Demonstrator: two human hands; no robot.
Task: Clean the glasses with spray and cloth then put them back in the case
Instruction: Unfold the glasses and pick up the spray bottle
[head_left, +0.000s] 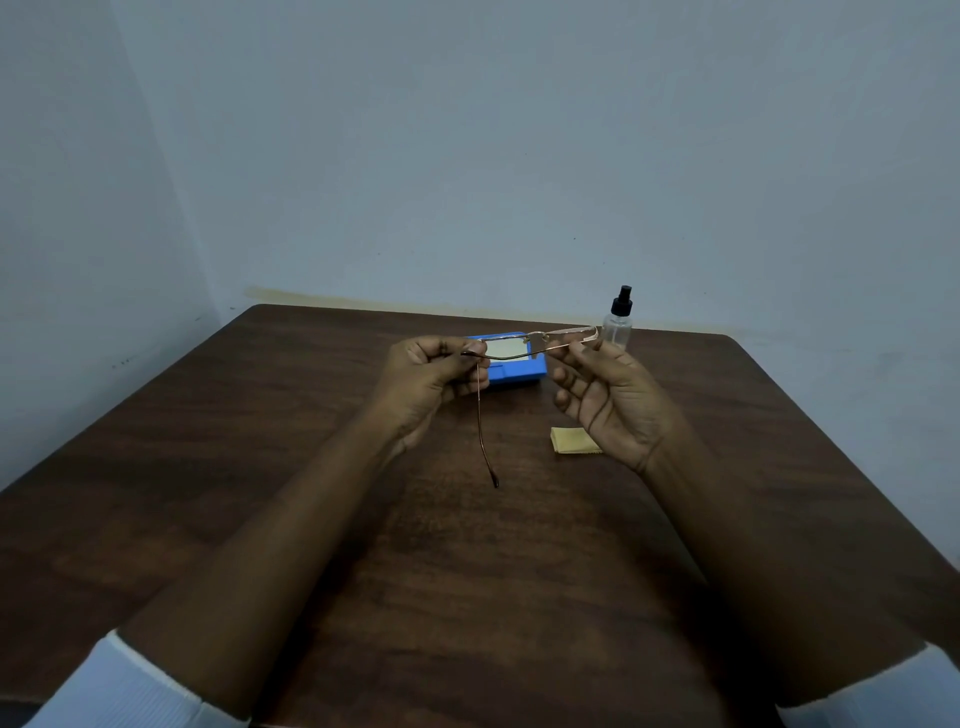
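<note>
One temple (480, 415) unfolded; glasses (506, 347) seemingly rimless.

No legible txt, labels or nos. anywhere.

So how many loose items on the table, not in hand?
3: blue case behind the held glasses, spray bottle far right, yellow cloth partly behind the right hand. Hands may hide more.

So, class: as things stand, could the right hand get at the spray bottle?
Probably yes, once freed. The spray bottle stands upright just beyond the right hand with nothing between them, but that hand pinches the glasses, which the left hand also holds.
</note>
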